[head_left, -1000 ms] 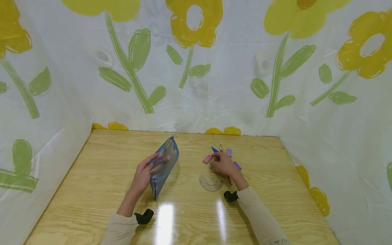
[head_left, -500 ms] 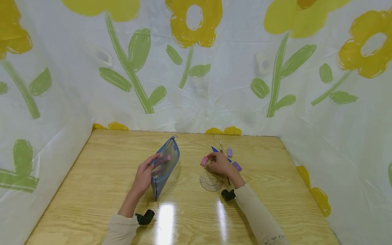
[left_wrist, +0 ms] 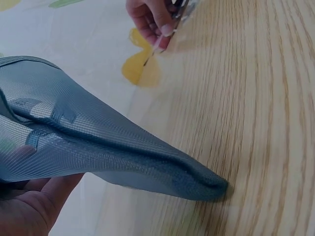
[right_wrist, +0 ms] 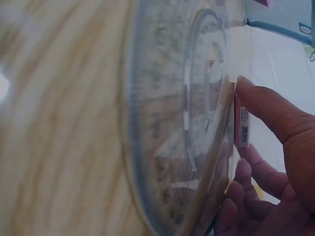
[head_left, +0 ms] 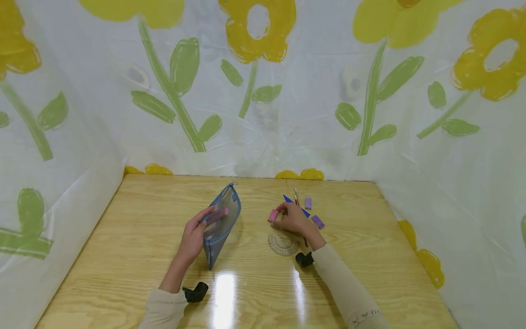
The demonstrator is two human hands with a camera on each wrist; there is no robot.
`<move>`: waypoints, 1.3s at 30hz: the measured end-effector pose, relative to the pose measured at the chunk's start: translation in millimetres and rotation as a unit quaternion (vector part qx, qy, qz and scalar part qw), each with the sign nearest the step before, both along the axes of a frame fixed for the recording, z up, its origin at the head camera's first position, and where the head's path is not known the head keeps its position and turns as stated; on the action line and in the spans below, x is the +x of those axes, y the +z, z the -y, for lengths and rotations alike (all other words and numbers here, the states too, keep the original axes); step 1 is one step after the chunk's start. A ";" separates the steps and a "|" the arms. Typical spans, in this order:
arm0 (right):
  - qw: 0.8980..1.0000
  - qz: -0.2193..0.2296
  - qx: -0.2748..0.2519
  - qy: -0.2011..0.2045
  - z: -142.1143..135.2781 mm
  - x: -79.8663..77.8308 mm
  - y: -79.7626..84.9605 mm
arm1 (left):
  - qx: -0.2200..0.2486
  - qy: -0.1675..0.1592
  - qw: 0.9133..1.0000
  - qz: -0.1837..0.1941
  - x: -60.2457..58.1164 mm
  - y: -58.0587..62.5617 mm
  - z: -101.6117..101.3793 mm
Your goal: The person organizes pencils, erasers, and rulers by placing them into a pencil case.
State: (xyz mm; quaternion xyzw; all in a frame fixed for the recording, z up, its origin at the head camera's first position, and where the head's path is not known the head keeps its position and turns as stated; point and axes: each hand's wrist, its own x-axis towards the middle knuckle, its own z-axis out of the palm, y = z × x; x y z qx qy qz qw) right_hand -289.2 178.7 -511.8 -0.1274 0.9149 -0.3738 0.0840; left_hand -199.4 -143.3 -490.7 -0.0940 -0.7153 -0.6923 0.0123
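In the head view my left hand [head_left: 192,236] grips one side of a blue mesh zip pouch [head_left: 214,250], whose mouth gapes to the right. A pink eraser [head_left: 225,212] shows inside it. The left wrist view has the pouch's mesh [left_wrist: 113,142] tapering to a corner on the table. Between the thumb and index finger of my right hand [head_left: 294,220] is a pink eraser [head_left: 273,215], its barcode side [right_wrist: 243,127] visible in the right wrist view. Just nearer than that hand lies a clear protractor [head_left: 283,246].
Right of the right hand lie two purple erasers, one farther back [head_left: 308,203] and one nearer [head_left: 318,221]. A blue set square [head_left: 289,199] and pencils [head_left: 296,196] lie partly under that hand. Flower-printed sheets [head_left: 279,137] wall the wooden table [head_left: 123,256].
My right hand has shifted slightly left, and the pink eraser at its fingertips has moved left and turned more upright. More of the set square shows. The left hand with the pouch has barely moved.
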 end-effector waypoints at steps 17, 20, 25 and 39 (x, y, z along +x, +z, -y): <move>1.000 -0.010 0.010 0.011 -2.8 0.7 5.2 | 0.011 0.021 1.000 -0.016 3.1 -5.6 -1.6; 1.000 -0.013 0.000 0.016 -3.2 2.2 6.5 | 0.012 0.022 1.000 -0.015 3.7 -4.5 -2.1; 0.999 -0.024 -0.010 0.029 -3.3 4.0 9.5 | 0.010 0.016 1.000 -0.017 3.1 -3.5 -2.7; 0.998 -0.035 -0.032 0.042 4.8 17.6 12.7 | 0.007 0.009 1.000 -0.003 1.0 -3.0 -5.9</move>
